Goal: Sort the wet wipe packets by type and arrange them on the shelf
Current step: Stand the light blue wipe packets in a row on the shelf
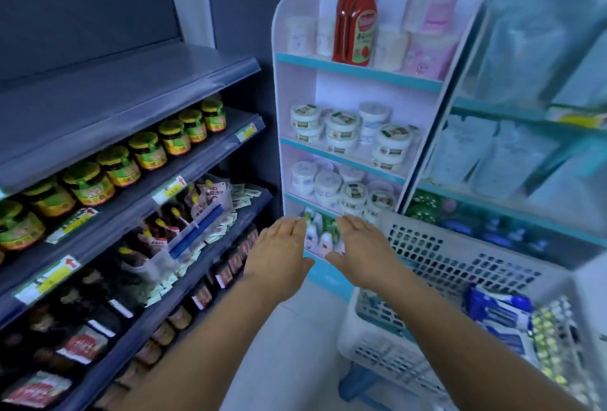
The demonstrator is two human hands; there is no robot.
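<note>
At the left of the frame you have a long shelf unit (131,154) with rows of jars (144,151) on it. In the centre stands a narrow shelf (345,161); bottles (354,20) stand on its top level, and round tubs (341,126) on the levels below. Your left hand (279,256) and right hand (364,249) are before its lowest level, on each side of the packets (323,233) there. At the lower right, a basket (460,282) holds more packs (499,318).

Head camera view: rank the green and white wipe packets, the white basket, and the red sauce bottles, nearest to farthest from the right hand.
1. Green and white wipe packets: bottom shelf, just beside the right hand.
2. White basket: to the hand's right.
3. Red sauce bottles: top shelf, far above.
</note>
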